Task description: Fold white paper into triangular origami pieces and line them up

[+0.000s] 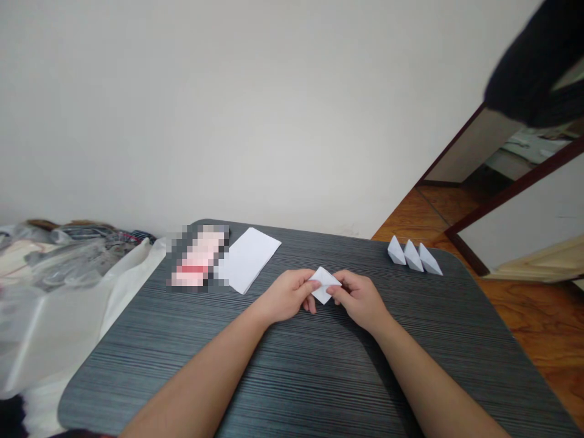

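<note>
I saw the small folded white paper [325, 285] held just above the bench [319, 371], near its middle and a little toward the far edge. It was a diamond-shaped piece with a crease across it. My left hand [287, 296] pinched its left corner, the fingers [314, 284] closed on the paper, with the heel of the hand resting on the bench. My right hand [360, 298] gripped the right corner the same way, its fingers [335, 291] closed on the paper from the other side. Both forearms lay across the dark, striped bench top.

Beyond the left hand, a stack of plain white sheets [249, 258] lay flat at an angle. Just beside it, to the left, was a pixelated pink thing [198, 264] that I could not make out. Well apart, at the far right corner, three folded paper shapes [414, 255] stood in a row, touching one another. Clear plastic bags [68, 274] were heaped off the bench's left side, and wooden floor [524, 304] showed on the right.
</note>
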`<move>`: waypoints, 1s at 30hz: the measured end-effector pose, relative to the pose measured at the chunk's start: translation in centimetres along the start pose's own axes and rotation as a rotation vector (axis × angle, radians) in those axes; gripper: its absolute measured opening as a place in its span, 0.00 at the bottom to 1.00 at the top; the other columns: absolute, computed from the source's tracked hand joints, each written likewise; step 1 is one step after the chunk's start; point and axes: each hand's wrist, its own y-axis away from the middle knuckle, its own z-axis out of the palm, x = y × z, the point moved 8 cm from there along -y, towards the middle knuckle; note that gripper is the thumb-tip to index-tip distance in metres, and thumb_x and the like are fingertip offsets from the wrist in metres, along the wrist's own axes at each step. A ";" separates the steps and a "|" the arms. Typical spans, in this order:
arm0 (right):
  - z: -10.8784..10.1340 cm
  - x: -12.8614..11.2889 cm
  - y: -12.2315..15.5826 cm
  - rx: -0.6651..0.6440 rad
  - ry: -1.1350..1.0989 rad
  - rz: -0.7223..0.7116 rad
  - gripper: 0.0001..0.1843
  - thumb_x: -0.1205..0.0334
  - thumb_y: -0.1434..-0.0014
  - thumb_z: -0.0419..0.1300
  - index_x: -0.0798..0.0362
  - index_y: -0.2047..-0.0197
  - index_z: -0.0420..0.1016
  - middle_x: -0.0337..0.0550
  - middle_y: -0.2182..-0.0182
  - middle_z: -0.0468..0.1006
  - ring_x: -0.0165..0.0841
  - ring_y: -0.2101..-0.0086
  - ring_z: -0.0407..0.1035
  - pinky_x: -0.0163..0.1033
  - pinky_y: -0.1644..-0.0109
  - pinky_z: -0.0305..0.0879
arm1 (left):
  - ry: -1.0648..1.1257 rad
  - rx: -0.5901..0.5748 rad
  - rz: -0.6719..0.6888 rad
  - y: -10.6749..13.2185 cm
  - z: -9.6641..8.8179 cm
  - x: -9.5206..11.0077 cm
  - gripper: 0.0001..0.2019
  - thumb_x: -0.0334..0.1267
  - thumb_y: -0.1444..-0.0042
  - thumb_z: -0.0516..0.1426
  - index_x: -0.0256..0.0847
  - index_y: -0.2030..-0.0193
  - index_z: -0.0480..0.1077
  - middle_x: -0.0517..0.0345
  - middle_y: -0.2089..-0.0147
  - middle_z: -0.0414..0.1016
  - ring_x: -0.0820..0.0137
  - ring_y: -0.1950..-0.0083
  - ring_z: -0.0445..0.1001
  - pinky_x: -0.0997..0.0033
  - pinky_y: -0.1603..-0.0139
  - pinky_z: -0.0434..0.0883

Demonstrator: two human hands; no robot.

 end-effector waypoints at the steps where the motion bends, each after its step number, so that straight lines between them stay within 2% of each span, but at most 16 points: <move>1: 0.0 0.1 0.0 0.000 0.000 0.009 0.07 0.58 0.43 0.58 0.53 0.67 0.72 0.35 0.81 0.71 0.29 0.80 0.66 0.33 0.74 0.59 | -0.008 0.004 0.003 0.0 0.0 0.0 0.16 0.44 0.39 0.47 0.34 0.64 0.67 0.56 0.77 0.72 0.73 0.76 0.72 0.76 0.74 0.67; 8: 0.0 -0.3 0.0 -0.010 0.037 0.028 0.10 0.60 0.41 0.55 0.53 0.71 0.73 0.35 0.84 0.72 0.29 0.81 0.68 0.33 0.74 0.62 | -0.042 0.004 0.005 0.0 0.0 -0.1 0.16 0.45 0.39 0.46 0.34 0.63 0.68 0.56 0.76 0.72 0.73 0.76 0.72 0.76 0.75 0.67; 18: 0.5 0.2 0.2 -0.031 -0.106 0.112 0.15 0.57 0.39 0.53 0.53 0.76 0.68 0.37 0.83 0.73 0.28 0.81 0.68 0.32 0.74 0.64 | -0.022 0.031 0.004 0.0 -0.2 -0.3 0.16 0.46 0.39 0.46 0.35 0.65 0.66 0.56 0.76 0.72 0.72 0.76 0.72 0.76 0.75 0.67; 25: 0.8 0.2 0.2 -0.061 -0.117 0.128 0.17 0.56 0.39 0.52 0.52 0.77 0.65 0.35 0.85 0.71 0.27 0.82 0.66 0.32 0.75 0.62 | -0.064 0.036 -0.002 -0.1 -0.2 -0.3 0.17 0.47 0.39 0.46 0.34 0.67 0.66 0.56 0.77 0.72 0.73 0.77 0.72 0.76 0.75 0.67; 30: 1.1 0.5 0.2 -0.094 -0.130 0.120 0.14 0.56 0.39 0.53 0.52 0.74 0.66 0.34 0.84 0.70 0.27 0.82 0.66 0.32 0.76 0.61 | -0.108 0.044 0.005 0.0 -0.2 0.0 0.18 0.47 0.39 0.46 0.35 0.68 0.66 0.57 0.78 0.72 0.73 0.77 0.72 0.76 0.75 0.67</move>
